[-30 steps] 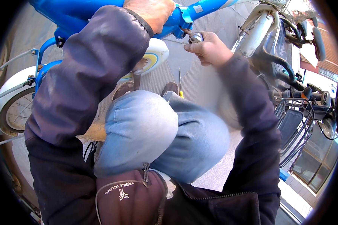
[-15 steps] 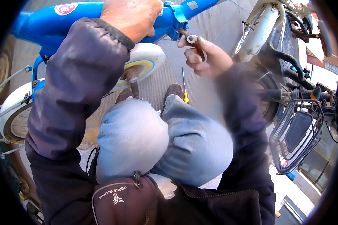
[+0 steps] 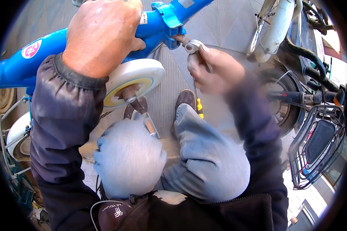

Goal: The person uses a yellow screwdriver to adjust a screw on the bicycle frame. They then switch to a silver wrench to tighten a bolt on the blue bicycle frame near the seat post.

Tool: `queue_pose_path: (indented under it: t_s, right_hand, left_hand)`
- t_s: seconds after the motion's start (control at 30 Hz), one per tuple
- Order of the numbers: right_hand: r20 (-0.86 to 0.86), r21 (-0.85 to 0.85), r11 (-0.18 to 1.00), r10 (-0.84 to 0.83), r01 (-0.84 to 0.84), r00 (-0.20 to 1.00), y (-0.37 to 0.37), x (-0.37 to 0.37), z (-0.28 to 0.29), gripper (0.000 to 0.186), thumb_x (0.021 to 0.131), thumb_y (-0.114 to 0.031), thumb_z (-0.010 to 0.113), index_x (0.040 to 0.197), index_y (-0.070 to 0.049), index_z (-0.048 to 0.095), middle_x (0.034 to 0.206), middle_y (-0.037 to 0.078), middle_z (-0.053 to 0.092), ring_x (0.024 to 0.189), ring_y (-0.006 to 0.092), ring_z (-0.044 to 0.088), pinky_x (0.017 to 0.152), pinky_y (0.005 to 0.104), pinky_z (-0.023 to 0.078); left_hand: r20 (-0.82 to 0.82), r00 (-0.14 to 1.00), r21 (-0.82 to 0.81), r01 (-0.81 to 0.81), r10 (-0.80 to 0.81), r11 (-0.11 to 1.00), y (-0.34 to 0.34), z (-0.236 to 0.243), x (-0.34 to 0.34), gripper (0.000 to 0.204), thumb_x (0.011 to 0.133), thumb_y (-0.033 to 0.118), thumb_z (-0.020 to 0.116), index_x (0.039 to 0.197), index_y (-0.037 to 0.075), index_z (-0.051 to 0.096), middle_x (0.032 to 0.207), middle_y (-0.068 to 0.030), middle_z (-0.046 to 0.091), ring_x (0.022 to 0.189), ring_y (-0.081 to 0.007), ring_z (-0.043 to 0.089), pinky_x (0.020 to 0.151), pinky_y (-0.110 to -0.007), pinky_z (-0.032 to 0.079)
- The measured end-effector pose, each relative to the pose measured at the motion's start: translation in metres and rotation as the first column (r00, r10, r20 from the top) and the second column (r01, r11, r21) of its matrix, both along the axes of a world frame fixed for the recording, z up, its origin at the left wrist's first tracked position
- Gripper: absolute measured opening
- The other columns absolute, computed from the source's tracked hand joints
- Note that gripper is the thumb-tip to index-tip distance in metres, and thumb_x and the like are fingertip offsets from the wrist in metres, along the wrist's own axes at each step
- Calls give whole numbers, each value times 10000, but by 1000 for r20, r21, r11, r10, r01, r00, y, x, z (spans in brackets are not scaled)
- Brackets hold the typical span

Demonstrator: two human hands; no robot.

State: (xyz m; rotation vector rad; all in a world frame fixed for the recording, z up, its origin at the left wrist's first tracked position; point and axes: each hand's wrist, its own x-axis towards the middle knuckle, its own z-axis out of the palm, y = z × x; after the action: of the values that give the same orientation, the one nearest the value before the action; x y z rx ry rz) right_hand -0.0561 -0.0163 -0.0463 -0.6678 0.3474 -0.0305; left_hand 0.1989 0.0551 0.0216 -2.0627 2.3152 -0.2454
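My left hand [image 3: 102, 34] grips a blue bicycle frame [image 3: 36, 52], curled over the tube. Below it is a white disc [image 3: 148, 67] with a yellow ring, crank and pedal [image 3: 151, 125]. My right hand [image 3: 216, 71] pinches a small silver metal fitting [image 3: 192, 45] with a curved arm, at the end of a rusty bolt [image 3: 181, 38] sticking out of a blue clamp [image 3: 169, 19]. Its fingers are curled; how the fitting sits on the bolt is unclear. A yellow-handled screwdriver [image 3: 199, 109] lies on the paving beside my right foot, partly hidden behind my right hand.
At right stand bicycles: a white mudguard [image 3: 273, 34], a dark tire [image 3: 283, 119] and a wire basket [image 3: 308, 142]. At lower left is a white-rimmed wheel [image 3: 17, 138]. My bent knees [image 3: 127, 158] are below the blue frame, above pale paving [image 3: 218, 27].
The blue frame and my left hand appear further left, with the white disc shown lower. My right hand has shifted down and slightly right, fingers still around the fitting. The view has shifted.
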Motion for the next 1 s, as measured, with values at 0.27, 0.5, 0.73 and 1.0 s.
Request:
queue_pose_path:
  t_s: [0.27, 0.5, 0.73, 1.0]
  right_hand:
    - [-116, 177, 983, -22, 42, 993, 2, 3, 8, 553, 1096, -481, 347, 825, -61, 584, 495, -47, 352, 407, 48, 296, 359, 194, 271]
    - [-325, -144, 989, -11, -38, 946, -4, 4, 28, 538, 1071, -483, 441, 742, -81, 581, 501, -48, 391, 416, 48, 322, 384, 210, 275]
    - [-488, -853, -56, -267, -519, 831, 1, 23, 72, 395, 929, -324, 696, 680, -30, 608, 532, 172, 547, 512, 235, 632, 513, 370, 492]
    - [-266, -720, -504, -435, -478, 860, 27, 18, 64, 208, 864, -200, 727, 809, -42, 604, 717, 108, 625, 647, 255, 656, 562, 355, 505]
  left_hand:
    - [29, 1000, -6, -4, 4, 1000, 1, 0, 0, 464, 677, 314, 900, 929, 66, 600, 755, -168, 687, 669, -317, 705, 612, -370, 573]
    - [32, 999, -11, 16, -15, 1000, 2, 1, 1, 445, 686, 320, 900, 933, 80, 618, 765, -166, 695, 677, -306, 715, 630, -365, 585]
    - [31, 999, -5, -20, 20, 1000, 3, -1, -2, 436, 689, 317, 899, 929, 76, 625, 772, -169, 699, 689, -309, 719, 637, -365, 587]
    - [13, 1000, -17, 3, -2, 1000, 2, 2, 0, 425, 693, 294, 890, 912, 75, 598, 776, -174, 693, 706, -328, 713, 636, -384, 576]
